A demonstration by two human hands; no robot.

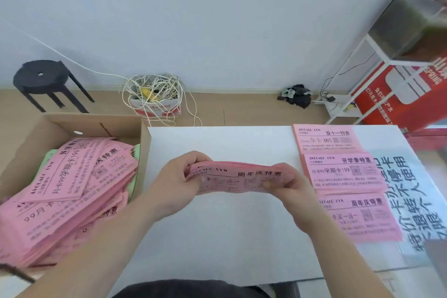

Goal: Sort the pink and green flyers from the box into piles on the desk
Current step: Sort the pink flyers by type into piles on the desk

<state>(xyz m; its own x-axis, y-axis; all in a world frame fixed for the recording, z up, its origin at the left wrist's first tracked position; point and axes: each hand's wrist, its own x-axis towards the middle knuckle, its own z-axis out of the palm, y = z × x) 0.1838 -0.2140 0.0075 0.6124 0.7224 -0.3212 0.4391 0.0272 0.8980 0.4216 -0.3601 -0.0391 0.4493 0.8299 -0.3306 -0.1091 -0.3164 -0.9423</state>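
Observation:
A wad of pink flyers [238, 178] hangs above the middle of the white desk [217, 237], bowed between both hands. My left hand [175, 182] grips its left end and my right hand [291, 190] pinches its right end. At the left stands an open cardboard box [31, 133] heaped with pink flyers [65, 191], with green flyers [49, 156] peeking out at the edges. On the desk's right side lie three pink piles: far pile [326, 139], middle pile [343, 172], near pile [360, 216].
A large printed sheet [408, 201] with big black characters lies under the piles at the desk's right edge. Beyond the desk are a black stool [40, 80], a small box of tangled cord [154, 99], dark rags [298, 95], and a white rack [377, 55] with a red carton [399, 94].

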